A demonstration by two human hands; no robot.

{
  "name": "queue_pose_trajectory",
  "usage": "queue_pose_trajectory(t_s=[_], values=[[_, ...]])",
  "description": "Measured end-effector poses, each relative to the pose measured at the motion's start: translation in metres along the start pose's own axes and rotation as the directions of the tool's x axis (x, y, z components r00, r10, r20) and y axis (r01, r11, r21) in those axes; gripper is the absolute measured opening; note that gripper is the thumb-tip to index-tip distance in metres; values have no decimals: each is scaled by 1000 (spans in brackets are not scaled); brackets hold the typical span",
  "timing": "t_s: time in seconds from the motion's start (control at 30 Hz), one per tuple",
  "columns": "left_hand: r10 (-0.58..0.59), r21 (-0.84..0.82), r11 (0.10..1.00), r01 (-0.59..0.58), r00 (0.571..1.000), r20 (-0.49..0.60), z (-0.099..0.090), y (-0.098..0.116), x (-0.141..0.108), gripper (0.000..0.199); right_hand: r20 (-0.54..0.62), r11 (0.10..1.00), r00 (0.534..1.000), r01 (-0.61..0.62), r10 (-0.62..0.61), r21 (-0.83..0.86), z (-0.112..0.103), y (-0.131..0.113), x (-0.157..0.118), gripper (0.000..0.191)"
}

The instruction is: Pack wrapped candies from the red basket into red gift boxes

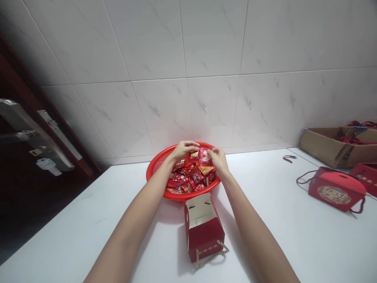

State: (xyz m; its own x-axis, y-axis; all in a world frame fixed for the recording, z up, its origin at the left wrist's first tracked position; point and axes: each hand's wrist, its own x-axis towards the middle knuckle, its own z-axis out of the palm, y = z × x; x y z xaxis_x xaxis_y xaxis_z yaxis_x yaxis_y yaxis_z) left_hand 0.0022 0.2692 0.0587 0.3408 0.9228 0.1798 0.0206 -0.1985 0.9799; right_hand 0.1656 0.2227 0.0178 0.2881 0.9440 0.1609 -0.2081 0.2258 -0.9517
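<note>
A red plastic basket (153, 165) holds many small wrapped sweets (188, 179) in red, pink and gold. Inside its far right part, my right hand (219, 159) pinches a pink candy packet (204, 156) between thumb and fingers. My left hand (184, 150) is beside it over the basket, its fingers closed at the top of a red and gold candy packet (194, 156). In front of the basket, between my forearms, stands a dark red gift box (206, 236). Its top is open, showing a white inside, and a gold cord handle (212, 254) hangs at its near side.
At right sits a closed red gift box (335, 190) with a dark red cord, partly in front of another red box (366, 179). Behind them is a cardboard box (321, 147) with red things inside. A short dark cord (289, 158) lies near the tiled wall (212, 106). A door with keys (48, 165) is at left.
</note>
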Motion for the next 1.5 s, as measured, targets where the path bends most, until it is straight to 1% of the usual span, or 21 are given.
queue_pose_trajectory(t_s=[0.13,0.23,0.33,0.43,0.57,0.63,0.77,0.83,0.87,0.9,0.97,1.0,1.03,1.13,1.2,1.27,1.37,1.43,1.5], values=[[-22,17,1000,21,999,41,2,-2,-1,37,40,1000,999,-8,7,30,0,-1,-1,20],[-28,-17,999,29,998,62,4,-3,-2,42,79,998,997,-15,11,59,0,-1,0,22],[-30,-41,999,33,996,88,5,-2,-3,47,149,996,989,-26,13,87,-1,-4,-1,23],[-14,-44,999,18,996,87,7,-2,-2,52,228,993,973,-47,22,106,-3,-9,-4,26],[10,-12,1000,-9,996,87,8,-3,-2,57,302,989,953,-67,23,134,-3,-14,-9,32],[8,23,1000,-10,995,97,10,-4,-3,59,309,989,951,-73,30,129,-3,-15,-11,33],[-4,56,998,-4,990,140,13,-3,-4,64,249,995,968,-56,34,84,-1,-11,-10,32],[-10,92,996,0,994,108,11,-3,-1,59,237,996,971,-42,21,83,-1,-10,-9,32],[-14,150,989,6,998,56,9,-3,2,53,236,995,971,-42,20,88,-2,-10,-9,32],[-16,233,972,20,1000,-19,6,-4,4,47,234,994,972,-48,24,96,-2,-10,-9,32],[-6,416,906,80,984,-176,-3,-9,8,38,217,990,975,-76,48,122,-2,-11,-8,33],[0,494,861,119,972,-234,-8,-12,9,34,205,985,977,-95,64,142,-2,-11,-8,33],[0,552,819,155,963,-269,-13,-16,9,29,194,980,978,-111,78,164,-2,-11,-7,34],[-60,647,720,251,951,-302,-27,-30,5,13,180,967,979,-138,100,216,-2,-10,-6,35],[-130,698,641,318,942,-310,-34,-37,2,10,167,963,981,-139,102,231,-2,-9,-5,34],[-199,738,563,373,927,-317,-38,-42,2,12,145,960,984,-135,102,244,-2,-8,-4,33],[-277,783,460,418,906,-321,-39,-45,5,19,118,958,988,-127,99,256,-2,-8,-4,28],[-312,804,410,431,895,-320,-38,-46,9,25,110,957,989,-128,102,259,-2,-9,-4,25],[-336,815,387,430,889,-310,-38,-47,11,30,110,955,988,-135,110,263,-2,-11,-5,23]])
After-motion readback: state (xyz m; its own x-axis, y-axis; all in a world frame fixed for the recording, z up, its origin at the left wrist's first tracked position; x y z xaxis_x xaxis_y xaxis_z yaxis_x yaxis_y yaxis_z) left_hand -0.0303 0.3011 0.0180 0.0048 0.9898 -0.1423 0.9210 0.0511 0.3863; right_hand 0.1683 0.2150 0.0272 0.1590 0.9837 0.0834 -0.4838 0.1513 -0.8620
